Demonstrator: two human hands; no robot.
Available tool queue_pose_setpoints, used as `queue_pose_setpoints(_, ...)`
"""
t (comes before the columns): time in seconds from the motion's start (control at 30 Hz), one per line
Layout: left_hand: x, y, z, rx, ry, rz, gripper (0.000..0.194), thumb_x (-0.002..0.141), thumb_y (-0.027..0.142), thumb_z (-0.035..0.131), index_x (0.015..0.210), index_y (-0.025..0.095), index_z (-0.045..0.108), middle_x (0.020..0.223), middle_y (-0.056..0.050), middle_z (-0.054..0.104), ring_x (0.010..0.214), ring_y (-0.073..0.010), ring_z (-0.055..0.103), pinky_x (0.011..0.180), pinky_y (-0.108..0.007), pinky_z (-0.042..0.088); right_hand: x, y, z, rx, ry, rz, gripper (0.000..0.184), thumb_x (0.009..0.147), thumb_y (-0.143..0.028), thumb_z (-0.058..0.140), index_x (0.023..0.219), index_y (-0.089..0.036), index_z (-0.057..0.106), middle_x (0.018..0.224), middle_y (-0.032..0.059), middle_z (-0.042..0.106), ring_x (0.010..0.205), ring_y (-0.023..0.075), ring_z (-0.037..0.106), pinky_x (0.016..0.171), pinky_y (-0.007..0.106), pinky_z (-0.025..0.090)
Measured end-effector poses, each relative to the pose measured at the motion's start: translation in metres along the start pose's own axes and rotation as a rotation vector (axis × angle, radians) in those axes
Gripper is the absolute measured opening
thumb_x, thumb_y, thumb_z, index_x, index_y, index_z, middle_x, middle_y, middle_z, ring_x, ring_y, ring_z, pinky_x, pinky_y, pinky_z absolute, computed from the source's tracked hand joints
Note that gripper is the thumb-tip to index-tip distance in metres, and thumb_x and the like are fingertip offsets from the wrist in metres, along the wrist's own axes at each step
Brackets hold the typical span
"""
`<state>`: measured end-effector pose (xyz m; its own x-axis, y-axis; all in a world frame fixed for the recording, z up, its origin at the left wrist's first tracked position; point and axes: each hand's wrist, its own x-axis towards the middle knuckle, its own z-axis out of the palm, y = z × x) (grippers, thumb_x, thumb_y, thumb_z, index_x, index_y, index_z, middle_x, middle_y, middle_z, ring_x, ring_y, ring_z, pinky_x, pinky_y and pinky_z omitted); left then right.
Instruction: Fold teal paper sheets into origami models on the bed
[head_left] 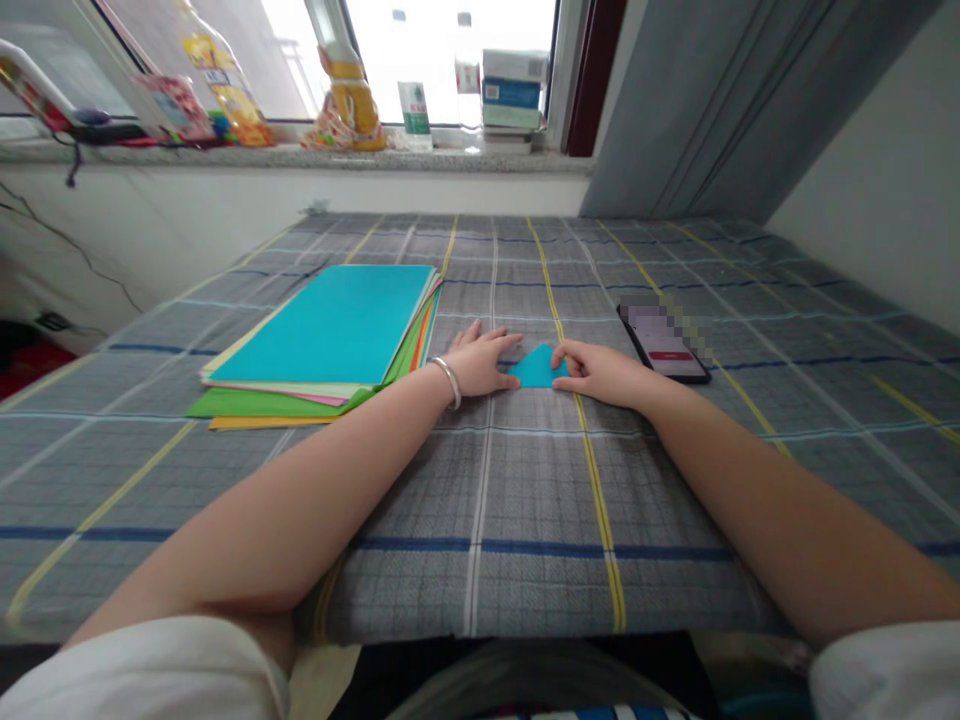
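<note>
A small folded piece of teal paper [537, 367], pointed at the top, lies on the checked grey cloth [525, 480] between my two hands. My left hand [484, 362], with a silver bracelet at the wrist, rests flat with its fingers stretched out onto the paper's left edge. My right hand [600, 372] has its fingers curled and pinched on the paper's right corner, pressing it to the cloth.
A stack of coloured paper sheets [322, 345], teal on top, lies to the left. A phone [664, 343] with its screen lit lies to the right. Bottles [352, 95] and boxes [513, 90] stand on the windowsill. A grey curtain [720, 110] hangs at the right.
</note>
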<state>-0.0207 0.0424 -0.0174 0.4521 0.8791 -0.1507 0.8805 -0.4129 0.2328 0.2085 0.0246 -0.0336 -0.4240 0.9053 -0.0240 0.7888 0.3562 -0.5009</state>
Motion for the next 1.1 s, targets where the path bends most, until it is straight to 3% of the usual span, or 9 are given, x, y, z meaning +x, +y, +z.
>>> queue_pose_setpoints(0.13,-0.002,-0.021,-0.007,0.027,-0.01,-0.029,0.089,0.074,0.051,0.07,0.152,0.033,0.032,0.162,-0.006,0.022,0.148,-0.0459,0.001,0.114,-0.066,0.017,0.0,0.003,0.001,0.038,0.0,-0.02,0.032,0.08,-0.031,0.069,0.111,-0.025,0.061,0.073,-0.0041,0.057,0.061,0.0128,0.049,0.057,0.027,0.034)
queue_pose_setpoints(0.3,-0.002,-0.033,-0.011,0.03,-0.024,0.048,0.086,0.076,0.052,0.068,0.152,0.031,0.032,0.162,-0.011,0.02,0.147,-0.0467,0.007,0.111,-0.067,0.023,-0.001,0.005,0.003,-0.033,0.057,-0.088,0.034,0.08,-0.031,0.07,0.114,-0.027,0.067,0.076,-0.0018,0.058,0.065,0.014,0.053,0.061,0.028,0.039)
queue_pose_setpoints(0.4,-0.003,-0.029,-0.009,0.039,-0.045,0.172,0.081,0.08,0.036,0.064,0.153,0.032,0.028,0.163,-0.009,0.017,0.149,-0.0415,0.007,0.114,-0.062,0.023,-0.003,0.008,0.004,-0.145,0.153,-0.206,0.036,0.077,-0.031,0.073,0.112,-0.026,0.071,0.095,0.0048,0.062,0.084,0.0187,0.06,0.077,0.032,0.046)
queue_pose_setpoints(0.5,-0.004,-0.022,-0.002,0.066,-0.026,0.321,0.068,0.085,0.028,0.056,0.15,0.031,0.035,0.161,-0.006,0.023,0.15,-0.036,0.011,0.117,-0.06,0.019,-0.006,0.009,0.003,-0.248,0.215,-0.315,0.034,0.077,-0.031,0.074,0.11,-0.024,0.073,0.112,0.0079,0.064,0.1,0.0235,0.061,0.088,0.036,0.046)
queue_pose_setpoints(0.67,-0.004,-0.012,0.012,0.105,0.173,0.411,0.062,0.086,0.05,0.061,0.137,0.018,0.051,0.152,-0.01,0.043,0.145,-0.0323,0.029,0.118,-0.054,0.023,-0.012,-0.002,-0.001,-0.458,0.258,-0.443,0.018,0.084,-0.03,0.067,0.099,-0.022,0.074,0.102,0.0061,0.072,0.1,0.0247,0.063,0.085,0.036,0.046)
queue_pose_setpoints(0.8,-0.005,-0.001,0.014,0.255,0.455,0.48,0.034,0.089,0.044,0.061,0.112,0.02,0.067,0.118,-0.008,0.068,0.122,-0.0264,0.055,0.112,-0.048,0.033,-0.015,-0.017,0.001,-0.581,0.37,-0.388,0.013,0.088,-0.025,0.06,0.087,-0.021,0.072,0.086,0.0034,0.073,0.081,0.0202,0.066,0.068,0.032,0.043)
queue_pose_setpoints(0.87,-0.006,0.003,0.014,0.351,0.601,0.547,0.019,0.091,0.037,0.06,0.097,0.021,0.069,0.1,-0.004,0.071,0.108,-0.0232,0.06,0.103,-0.042,0.039,-0.016,-0.022,0.003,-0.597,0.463,-0.365,0.014,0.089,-0.024,0.057,0.084,-0.02,0.07,0.083,0.0031,0.073,0.077,0.0193,0.066,0.065,0.031,0.042)
queue_pose_setpoints(0.97,-0.008,0.007,0.014,0.391,0.761,0.617,0.016,0.095,0.035,0.056,0.092,0.024,0.067,0.091,0.0,0.07,0.093,-0.0199,0.061,0.084,-0.035,0.043,-0.015,-0.024,0.005,-0.591,0.57,-0.385,0.015,0.089,-0.024,0.055,0.085,-0.019,0.069,0.085,0.0037,0.074,0.079,0.0193,0.067,0.067,0.031,0.041)
queue_pose_setpoints(1.1,-0.007,0.008,0.017,0.317,0.854,0.608,0.018,0.097,0.035,0.053,0.089,0.024,0.065,0.088,0.003,0.07,0.082,-0.0169,0.06,0.074,-0.033,0.04,-0.015,-0.027,0.007,-0.567,0.614,-0.406,0.012,0.087,-0.022,0.056,0.085,-0.019,0.068,0.083,0.0029,0.074,0.079,0.0188,0.066,0.069,0.031,0.042)
